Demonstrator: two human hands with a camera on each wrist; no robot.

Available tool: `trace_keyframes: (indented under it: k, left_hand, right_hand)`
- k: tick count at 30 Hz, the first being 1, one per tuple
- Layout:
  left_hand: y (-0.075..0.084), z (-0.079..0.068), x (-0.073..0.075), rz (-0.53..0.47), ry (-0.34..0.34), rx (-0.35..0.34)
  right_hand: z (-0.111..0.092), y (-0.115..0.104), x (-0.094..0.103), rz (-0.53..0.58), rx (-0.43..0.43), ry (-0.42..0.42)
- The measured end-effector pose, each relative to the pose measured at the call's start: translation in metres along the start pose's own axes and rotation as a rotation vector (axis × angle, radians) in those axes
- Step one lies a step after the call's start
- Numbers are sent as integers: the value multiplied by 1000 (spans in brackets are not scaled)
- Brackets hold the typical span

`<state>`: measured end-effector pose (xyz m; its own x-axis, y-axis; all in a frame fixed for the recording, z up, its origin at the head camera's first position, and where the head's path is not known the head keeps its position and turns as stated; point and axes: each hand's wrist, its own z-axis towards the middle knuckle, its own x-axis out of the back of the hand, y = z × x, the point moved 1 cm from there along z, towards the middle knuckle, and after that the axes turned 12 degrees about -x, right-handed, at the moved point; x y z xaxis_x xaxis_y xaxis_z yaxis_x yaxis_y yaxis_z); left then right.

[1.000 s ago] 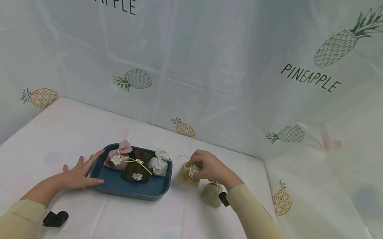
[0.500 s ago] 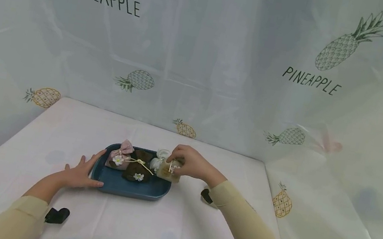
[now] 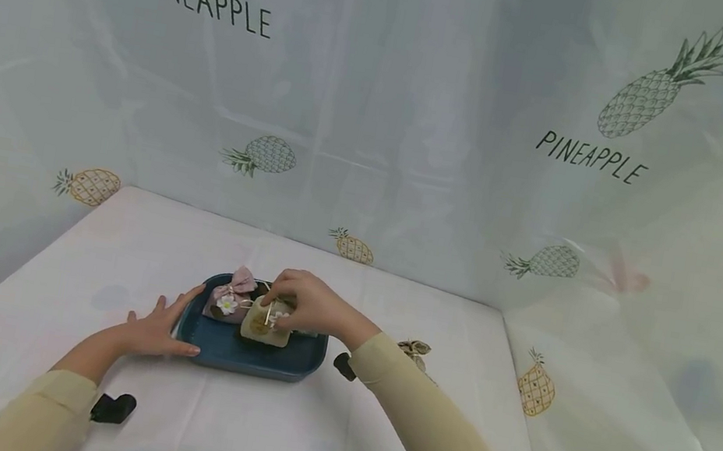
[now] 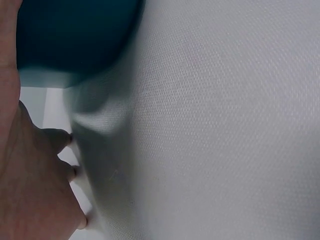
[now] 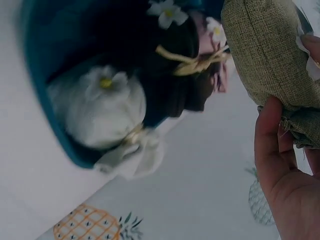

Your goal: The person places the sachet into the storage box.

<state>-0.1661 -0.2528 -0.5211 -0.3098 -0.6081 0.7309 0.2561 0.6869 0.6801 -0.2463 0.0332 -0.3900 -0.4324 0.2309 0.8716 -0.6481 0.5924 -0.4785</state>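
My right hand [image 3: 313, 308] pinches a beige burlap drawstring pouch [image 3: 260, 328] by its neck, above the blue tray [image 3: 241, 360]. In the right wrist view the coarse weave of that pouch fills the upper right, clear of the others. A pink pouch [image 3: 224, 306] with a white flower lies at the tray's left. The brown pouch [image 5: 195, 95] and the white pouch [image 5: 105, 110] show best in the right wrist view; from the head they are mostly covered. My left hand [image 3: 153, 330], fingers spread, rests against the tray's left side.
Right of the tray, another tan pouch [image 3: 414, 350] sits on the white cloth-covered table [image 3: 258, 430], partly hidden by the right forearm. A pineapple-print curtain [image 3: 395, 105] stands behind the table and along its right side.
My right hand has lifted the beige pouch from the table right of the tray and carried it left, over the tray's middle. The left hand has stayed at the tray's edge.
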Motion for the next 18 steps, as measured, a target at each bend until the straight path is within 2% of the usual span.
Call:
trace_keyframes:
  k: [6,11,18]
  left_hand:
    - [-2,0,-1,9,4,3]
    - [-1,-1,0,12,-6,10]
    - [-1,0,2,10,-19,15]
  right_hand:
    - [16,-17,-15,-11,33,2]
    - [26,-29,-25,-8,25,-3]
    - [46,-33,-38,-118,40,-27]
